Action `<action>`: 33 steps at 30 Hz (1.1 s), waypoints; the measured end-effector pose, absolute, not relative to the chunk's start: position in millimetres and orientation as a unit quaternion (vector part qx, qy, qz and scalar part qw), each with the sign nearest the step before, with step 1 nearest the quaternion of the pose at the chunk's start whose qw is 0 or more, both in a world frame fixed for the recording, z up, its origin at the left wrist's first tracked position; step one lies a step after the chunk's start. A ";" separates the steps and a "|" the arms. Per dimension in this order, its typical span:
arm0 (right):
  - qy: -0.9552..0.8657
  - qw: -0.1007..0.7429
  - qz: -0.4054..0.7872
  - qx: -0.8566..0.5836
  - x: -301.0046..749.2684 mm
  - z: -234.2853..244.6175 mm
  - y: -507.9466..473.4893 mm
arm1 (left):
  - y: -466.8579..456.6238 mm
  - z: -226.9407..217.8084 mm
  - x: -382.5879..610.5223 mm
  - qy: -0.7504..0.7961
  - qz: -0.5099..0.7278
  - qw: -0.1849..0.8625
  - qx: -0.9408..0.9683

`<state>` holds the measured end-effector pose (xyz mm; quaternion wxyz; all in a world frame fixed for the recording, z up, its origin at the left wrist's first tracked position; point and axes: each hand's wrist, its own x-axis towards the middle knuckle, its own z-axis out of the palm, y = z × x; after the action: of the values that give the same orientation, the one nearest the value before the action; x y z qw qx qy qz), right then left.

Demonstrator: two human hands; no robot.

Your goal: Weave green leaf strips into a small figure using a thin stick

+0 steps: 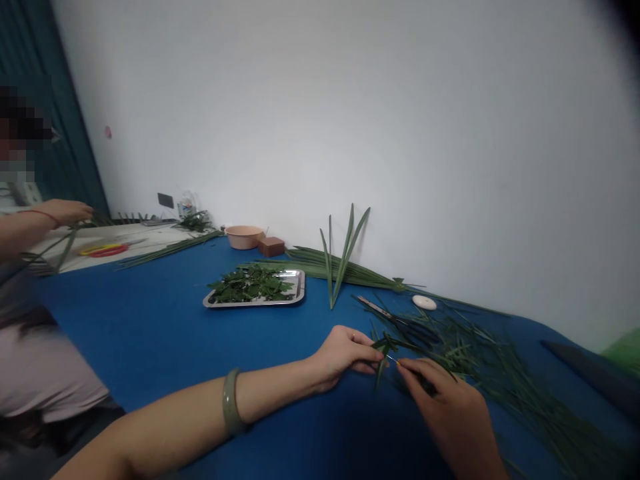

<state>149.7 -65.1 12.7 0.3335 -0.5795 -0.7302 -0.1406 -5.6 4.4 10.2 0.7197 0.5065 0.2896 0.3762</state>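
Between the fingertips of my left hand (345, 357) is a small folded piece of green leaf strips (387, 343), its ends sticking out several ways. My right hand (445, 400) pinches a thin tool with a slim metal tip (393, 359), which meets the leaf piece; its kind is hard to make out. Just behind my hands lie dark-handled scissors (400, 321), partly among cut strips (465, 353). A white oval object (424, 303) rests beyond them. Several long leaf blades (343, 267) rise in a fan shape beyond my left hand.
A metal tray (300, 287) holds leafy sprigs (250, 283). Behind it are a peach bowl (244, 237), a brown box (271, 247) and a long leaf bundle (315, 263) by the wall. At left, a person's hand (67, 211) holds leaf strips near red-and-yellow scissors (105, 251).
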 end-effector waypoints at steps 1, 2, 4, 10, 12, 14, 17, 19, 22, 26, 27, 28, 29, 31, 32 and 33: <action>-0.729 0.340 -0.130 -0.580 149.1 13.6 -65.2 | 4.4 10.0 -5.6 0.290 0.376 0.720 0.506; -0.727 0.348 -0.116 -0.581 148.5 14.9 -65.2 | 4.5 9.7 -5.7 0.290 0.375 0.721 0.505; -0.721 0.365 -0.080 -0.583 147.3 17.9 -65.0 | 5.0 9.0 -6.0 0.289 0.371 0.724 0.504; -0.701 0.397 -0.019 -0.592 146.4 21.7 -64.0 | 6.2 7.5 -7.2 0.280 0.359 0.734 0.504; -0.693 0.403 -0.009 -0.598 146.5 21.6 -63.7 | 6.1 7.6 -7.7 0.273 0.357 0.737 0.504; -0.685 0.406 0.003 -0.604 146.5 21.5 -63.6 | 6.0 7.8 -8.2 0.266 0.355 0.741 0.504; -0.680 0.403 0.012 -0.613 146.5 21.7 -63.8 | 5.5 8.2 -8.5 0.260 0.352 0.744 0.506; -0.682 0.400 0.003 -0.612 146.4 21.8 -64.0 | 5.3 8.1 -8.4 0.260 0.350 0.743 0.508; -0.692 0.403 -0.024 -0.599 145.8 21.9 -64.4 | 5.2 7.9 -8.3 0.264 0.345 0.740 0.514; -0.695 0.398 -0.039 -0.598 145.6 21.4 -64.4 | 5.5 8.5 -9.7 0.269 0.328 0.737 0.526; -0.697 0.396 -0.043 -0.596 145.9 21.0 -64.2 | 5.7 8.8 -10.1 0.270 0.324 0.737 0.528; -0.698 0.394 -0.048 -0.595 146.4 20.5 -64.1 | 5.8 9.1 -10.6 0.271 0.323 0.736 0.530; -0.698 0.394 -0.053 -0.596 147.0 19.9 -64.0 | 6.1 9.3 -10.9 0.272 0.324 0.734 0.531; -0.695 0.389 -0.053 -0.602 148.2 18.7 -63.7 | 6.6 9.3 -11.1 0.280 0.329 0.727 0.534; -0.696 0.386 -0.048 -0.604 148.6 18.2 -63.5 | 6.9 9.1 -11.1 0.285 0.331 0.722 0.536; -0.698 0.382 -0.042 -0.604 148.9 17.7 -63.4 | 7.0 8.9 -10.9 0.292 0.333 0.717 0.538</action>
<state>148.9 -63.4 17.7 0.3819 -0.6044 -0.6979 -0.0421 -10.9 7.0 8.9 0.7173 0.5379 0.2919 0.3331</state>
